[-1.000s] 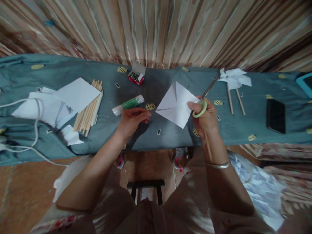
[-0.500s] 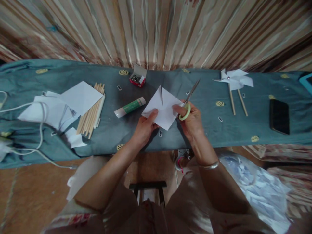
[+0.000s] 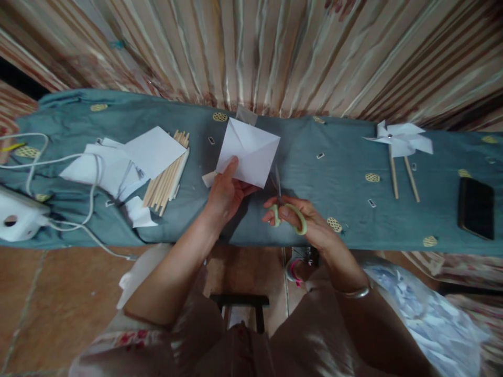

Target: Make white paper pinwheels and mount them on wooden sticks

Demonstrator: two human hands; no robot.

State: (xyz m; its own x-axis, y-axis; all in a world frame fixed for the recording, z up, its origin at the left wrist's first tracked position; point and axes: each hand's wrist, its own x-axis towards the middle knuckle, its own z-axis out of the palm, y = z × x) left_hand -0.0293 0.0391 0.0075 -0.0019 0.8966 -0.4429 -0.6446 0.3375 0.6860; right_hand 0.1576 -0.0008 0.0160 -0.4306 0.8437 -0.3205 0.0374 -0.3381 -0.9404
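A square of white paper (image 3: 251, 149) is pinched in my left hand (image 3: 226, 196), thumb on top and fingers beneath. Creases or cuts run inward from its corners. The fingers of my right hand (image 3: 308, 222) are in the green handles of the scissors (image 3: 296, 217), whose blades point up beside the paper's lower right edge. Behind and under the paper, the small box (image 3: 247, 115) and the glue stick (image 3: 209, 179) are mostly hidden.
Wooden sticks (image 3: 167, 175) and white paper sheets (image 3: 151, 152) lie at left, near a white power strip (image 3: 21, 214) with cables. At right are a paper pinwheel (image 3: 404, 139), two sticks and a black phone (image 3: 476, 208). A plastic bag (image 3: 428, 314) of paper scraps stands below.
My left hand has lifted and turned the paper, now over the box and glue stick. My right hand has let go of the paper and moved down with the scissors. The view has shifted.
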